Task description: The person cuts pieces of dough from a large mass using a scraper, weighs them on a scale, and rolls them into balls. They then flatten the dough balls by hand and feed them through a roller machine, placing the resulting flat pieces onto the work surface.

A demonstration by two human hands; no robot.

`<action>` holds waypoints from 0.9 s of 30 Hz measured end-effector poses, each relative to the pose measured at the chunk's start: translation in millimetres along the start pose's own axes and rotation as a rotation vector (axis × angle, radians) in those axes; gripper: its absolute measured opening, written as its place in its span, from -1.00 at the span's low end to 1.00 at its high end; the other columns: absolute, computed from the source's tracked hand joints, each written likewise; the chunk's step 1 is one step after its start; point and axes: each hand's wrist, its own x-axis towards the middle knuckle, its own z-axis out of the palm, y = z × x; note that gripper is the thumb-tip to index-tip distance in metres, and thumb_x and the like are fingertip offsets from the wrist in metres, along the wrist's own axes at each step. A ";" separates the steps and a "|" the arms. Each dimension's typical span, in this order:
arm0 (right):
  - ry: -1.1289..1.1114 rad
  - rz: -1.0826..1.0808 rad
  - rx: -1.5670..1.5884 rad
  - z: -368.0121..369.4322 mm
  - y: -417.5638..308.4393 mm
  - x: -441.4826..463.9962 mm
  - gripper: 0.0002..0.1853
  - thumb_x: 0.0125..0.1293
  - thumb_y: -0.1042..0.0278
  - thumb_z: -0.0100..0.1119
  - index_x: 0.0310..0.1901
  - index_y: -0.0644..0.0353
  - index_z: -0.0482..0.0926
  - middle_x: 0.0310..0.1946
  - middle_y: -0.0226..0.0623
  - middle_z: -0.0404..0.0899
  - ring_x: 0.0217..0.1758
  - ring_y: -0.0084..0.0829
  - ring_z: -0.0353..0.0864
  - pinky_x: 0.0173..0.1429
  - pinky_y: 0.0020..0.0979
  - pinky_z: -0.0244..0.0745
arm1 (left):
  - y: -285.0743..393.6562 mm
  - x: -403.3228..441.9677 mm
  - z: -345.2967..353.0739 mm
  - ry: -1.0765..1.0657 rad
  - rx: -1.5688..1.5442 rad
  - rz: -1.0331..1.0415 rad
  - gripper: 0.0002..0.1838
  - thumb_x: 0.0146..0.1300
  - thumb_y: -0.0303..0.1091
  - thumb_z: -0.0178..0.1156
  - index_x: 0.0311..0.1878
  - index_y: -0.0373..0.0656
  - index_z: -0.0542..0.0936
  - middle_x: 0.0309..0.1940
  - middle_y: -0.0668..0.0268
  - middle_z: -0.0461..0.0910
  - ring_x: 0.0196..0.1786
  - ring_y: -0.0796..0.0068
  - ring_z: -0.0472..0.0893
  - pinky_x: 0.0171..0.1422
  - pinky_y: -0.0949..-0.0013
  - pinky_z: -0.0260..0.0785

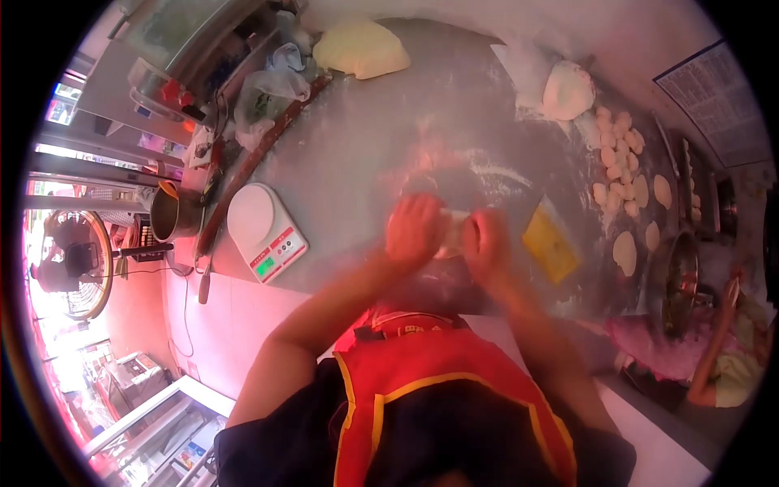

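Note:
A short piece of pale dough (452, 230) lies on the grey work table (349, 154) in front of me, partly covered by my hands. My left hand (415, 230) is closed over its left end, and my right hand (485, 242) is curled around the right end. Just right of my right hand lies a flat yellow dough scraper (552, 242). To the left of my left arm, a white kitchen scale (266, 229) with a lit green display stands near the table's front edge. Loose flour (499, 173) streaks the surface beyond my hands.
A large dough mound (362, 49) sits at the back, another dough lump (568, 91) at back right. Several small dough pieces (621, 154) and flattened rounds (624, 253) lie right. A long wooden stick (260, 154) borders the left. Another person's arm (716, 341) is beside a metal bowl (675, 280).

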 end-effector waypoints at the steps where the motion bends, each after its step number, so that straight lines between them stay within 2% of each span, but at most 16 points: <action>1: 0.159 -0.074 0.044 4.5 -13.0 -14.4 -0.74 0.30 0.30 -0.07 -0.06 0.21 0.48 -0.09 -0.01 0.48 -0.04 0.03 0.44 0.13 -0.05 0.30 | 5.7 -15.9 8.0 0.147 0.052 0.131 -0.62 0.19 -0.21 0.10 0.04 -0.19 0.51 0.09 0.17 0.48 0.21 0.09 0.40 0.30 -0.06 0.18; 4: 0.206 -0.246 -0.205 26.1 -9.6 -41.8 -0.69 0.30 0.29 -0.06 0.01 0.22 0.47 -0.06 -0.04 0.49 -0.03 0.00 0.46 0.13 0.00 0.27 | 22.8 -60.8 21.3 0.074 0.218 0.142 -0.58 0.20 -0.22 0.09 0.10 -0.19 0.48 0.13 0.15 0.45 0.22 0.06 0.40 0.35 -0.07 0.12; 7: 0.225 -0.201 -0.204 44.6 8.0 -45.6 -0.67 0.28 0.28 -0.05 0.04 0.20 0.47 0.00 -0.09 0.49 0.01 -0.02 0.45 0.11 0.01 0.28 | 18.9 -57.6 31.5 0.062 0.239 0.127 -0.54 0.21 -0.23 0.07 0.16 -0.19 0.46 0.15 0.13 0.45 0.25 0.08 0.39 0.37 -0.07 0.10; 10: 0.248 -0.205 -0.104 51.9 40.2 2.7 -0.70 0.35 0.28 -0.14 -0.01 0.22 0.47 -0.12 -0.09 0.51 -0.09 0.00 0.44 0.05 -0.05 0.29 | -0.7 -9.7 50.8 0.167 0.351 0.105 -0.63 0.21 -0.24 0.05 0.05 -0.18 0.50 0.08 0.17 0.48 0.16 0.11 0.43 0.31 0.00 0.17; 12: 0.189 -0.140 -0.178 50.4 51.9 35.7 -0.73 0.36 0.27 -0.16 -0.08 0.17 0.50 -0.16 -0.14 0.52 -0.10 0.00 0.44 -0.02 -0.06 0.30 | -19.7 24.5 66.7 0.127 0.305 0.037 -0.68 0.15 -0.25 0.05 -0.06 -0.17 0.52 -0.07 0.17 0.49 0.07 0.13 0.43 0.19 0.05 0.21; 14: 0.065 -0.048 -0.346 51.5 73.4 64.0 -0.81 0.29 0.27 -0.03 -0.15 0.13 0.49 -0.10 -0.16 0.52 -0.05 -0.08 0.47 0.07 -0.10 0.32 | -33.3 55.9 75.9 0.091 0.309 -0.037 -0.74 0.15 -0.26 0.04 -0.15 -0.17 0.53 -0.14 0.18 0.50 -0.01 0.13 0.44 0.12 0.10 0.23; 17: 0.281 -0.227 -0.542 62.4 100.8 99.2 -0.83 0.30 0.27 -0.03 -0.21 0.12 0.50 -0.18 -0.16 0.52 -0.12 -0.04 0.47 0.00 -0.08 0.33 | -37.8 81.8 81.0 0.076 0.342 -0.112 -0.79 0.20 -0.26 0.02 -0.22 -0.17 0.53 -0.15 0.18 0.51 -0.07 0.12 0.45 0.09 0.14 0.26; 19: 0.341 -0.205 -0.381 67.8 98.4 85.7 -0.84 0.30 0.29 -0.04 -0.26 0.14 0.50 -0.20 -0.13 0.50 -0.13 -0.01 0.46 -0.03 -0.07 0.33 | -35.8 81.1 73.7 0.124 0.310 -0.099 -0.79 0.21 -0.26 0.02 -0.22 -0.16 0.54 -0.16 0.18 0.53 -0.06 0.13 0.46 0.08 0.14 0.27; 20: 0.378 -0.201 -0.299 68.1 97.7 85.9 -0.84 0.30 0.30 -0.05 -0.28 0.15 0.50 -0.20 -0.11 0.50 -0.14 0.00 0.45 -0.04 -0.06 0.33 | -32.9 72.1 66.3 -0.042 0.354 -0.103 -0.79 0.22 -0.24 0.02 -0.23 -0.16 0.54 -0.13 0.19 0.53 -0.02 0.13 0.46 0.09 0.09 0.28; 22: 0.071 -0.059 -0.050 44.5 86.5 44.2 -0.83 0.28 0.31 -0.03 -0.25 0.20 0.50 -0.18 -0.03 0.49 -0.12 0.05 0.44 -0.04 -0.05 0.34 | -22.9 49.1 27.4 -0.149 0.067 -0.102 -0.80 0.21 -0.25 0.05 -0.22 -0.17 0.52 -0.12 0.17 0.53 0.01 0.11 0.46 0.10 0.03 0.27; 23: -0.007 -0.043 -0.071 20.7 62.0 25.8 -0.82 0.27 0.31 -0.02 -0.20 0.21 0.49 -0.18 -0.03 0.49 -0.13 0.04 0.44 -0.03 -0.06 0.34 | -13.5 33.1 8.0 -0.212 -0.081 -0.105 -0.80 0.21 -0.25 0.07 -0.22 -0.17 0.52 -0.12 0.16 0.52 0.02 0.09 0.46 0.11 0.01 0.26; 24: -0.087 -0.026 -0.092 -1.1 39.2 7.8 -0.79 0.26 0.30 -0.01 -0.15 0.21 0.48 -0.18 -0.03 0.49 -0.14 0.04 0.44 -0.01 -0.07 0.35 | 0.3 17.4 -10.1 -0.227 -0.063 -0.120 -0.77 0.19 -0.25 0.10 -0.17 -0.17 0.52 -0.08 0.15 0.52 0.06 0.07 0.46 0.15 -0.02 0.25; 25: 0.030 -0.071 -0.063 -0.4 25.1 -15.2 -0.75 0.26 0.30 -0.01 -0.09 0.21 0.47 -0.16 -0.06 0.49 -0.12 0.03 0.45 0.01 -0.06 0.34 | 13.1 1.1 -20.9 -0.243 -0.045 -0.134 -0.73 0.16 -0.26 0.12 -0.11 -0.17 0.51 -0.03 0.14 0.51 0.10 0.05 0.46 0.20 -0.05 0.24; 26: 0.152 -0.118 -0.034 4.5 11.0 -31.8 -0.71 0.26 0.29 -0.01 -0.02 0.20 0.46 -0.14 -0.09 0.50 -0.09 0.02 0.45 0.03 -0.04 0.33 | 18.6 -17.3 -15.7 -0.155 0.019 -0.023 -0.69 0.15 -0.25 0.14 -0.06 -0.17 0.50 0.00 0.14 0.51 0.12 0.05 0.46 0.22 -0.05 0.23; 27: 0.165 -0.157 -0.104 10.0 3.9 -43.3 -0.68 0.26 0.29 -0.01 0.02 0.19 0.45 -0.11 -0.10 0.50 -0.06 0.00 0.46 0.05 -0.03 0.32 | 18.7 -35.6 -4.3 -0.066 0.083 0.089 -0.65 0.14 -0.25 0.16 -0.01 -0.18 0.50 0.03 0.15 0.51 0.14 0.06 0.46 0.25 -0.05 0.22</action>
